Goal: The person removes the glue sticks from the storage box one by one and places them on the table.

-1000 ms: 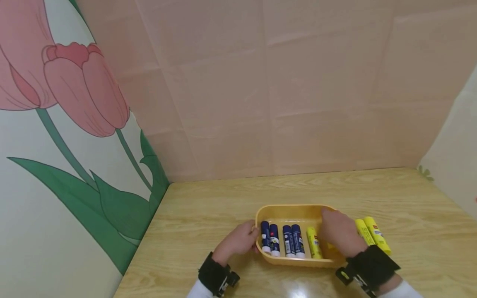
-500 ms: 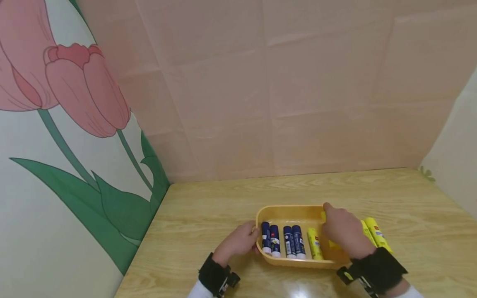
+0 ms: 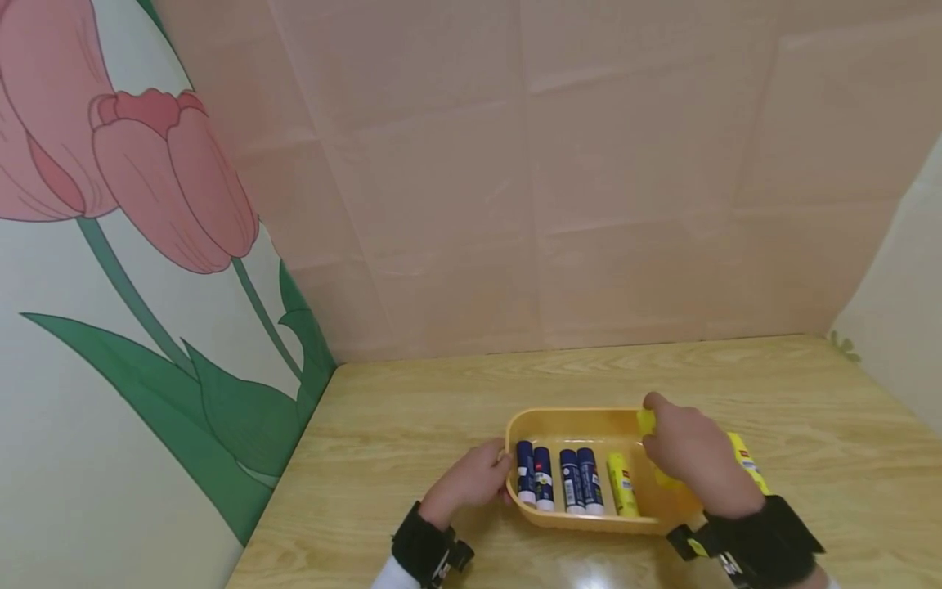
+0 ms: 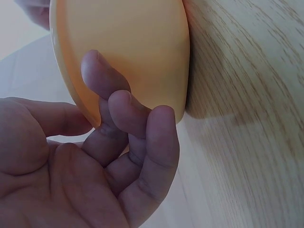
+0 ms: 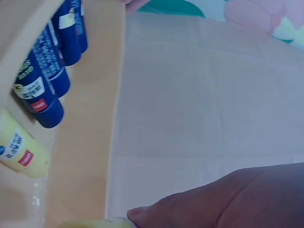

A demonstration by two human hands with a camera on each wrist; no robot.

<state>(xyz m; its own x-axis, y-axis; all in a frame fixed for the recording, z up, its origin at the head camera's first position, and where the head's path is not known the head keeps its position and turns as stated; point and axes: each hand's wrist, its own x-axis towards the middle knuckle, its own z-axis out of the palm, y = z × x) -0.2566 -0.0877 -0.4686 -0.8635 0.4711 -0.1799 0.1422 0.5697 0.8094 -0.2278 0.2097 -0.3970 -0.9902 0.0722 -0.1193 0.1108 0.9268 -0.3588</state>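
Right hand has shifted rightward since the earlier frame; with it I pinch a yellow stick at the tray. Left hand grips the tray's left rim.

For a hand, I see the widest room over the table behind the tray, up to the wall. Inside the tray, the leftmost blue pair, the second blue pair and the loose yellow stick are in the way, with only narrow gaps between them. Along the tray's far side, I find a free strip. The right hand, gripping the held yellow stick, blocks the right end; beyond it lies the outer yellow stick, partly hidden. The left hand occupies the left rim.
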